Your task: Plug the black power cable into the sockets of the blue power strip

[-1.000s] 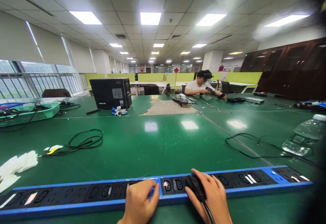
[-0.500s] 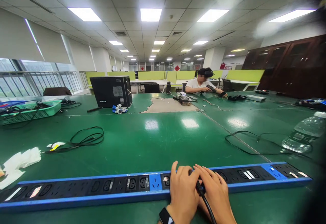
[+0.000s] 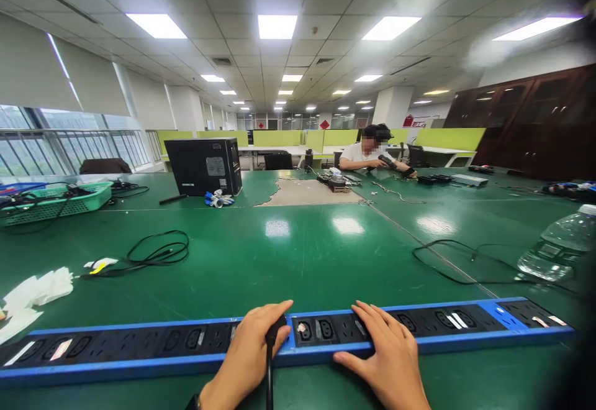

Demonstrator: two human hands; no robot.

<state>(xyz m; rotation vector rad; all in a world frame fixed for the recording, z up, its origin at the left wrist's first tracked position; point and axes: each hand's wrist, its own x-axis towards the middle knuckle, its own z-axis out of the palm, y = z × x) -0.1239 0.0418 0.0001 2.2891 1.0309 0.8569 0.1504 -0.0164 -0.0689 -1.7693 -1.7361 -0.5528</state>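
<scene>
A long blue power strip [image 3: 321, 353] with black socket panels lies across the near part of the green table. My left hand [image 3: 251, 348] is closed around a black power plug [image 3: 275, 329] at the strip, left of its middle. The cord [image 3: 269, 376] of that plug hangs down toward me. Whether the plug sits in a socket is hidden by the fingers. My right hand [image 3: 388, 351] rests on the strip to the right of the middle, fingers spread over its top and thumb apart at the front edge.
A looped black cable [image 3: 158, 251] and crumpled white tissue [image 3: 40, 292] lie at left. A green basket [image 3: 88, 202] and a black computer case [image 3: 202, 168] stand farther back. At right are a water bottle [image 3: 559, 245] and a thin cable [image 3: 442, 273]. A person [image 3: 367, 152] works across the table.
My left hand has moved left along the strip with the plug and cord, away from my right hand. The right hand stays in about the same place, its thumb now spread out.
</scene>
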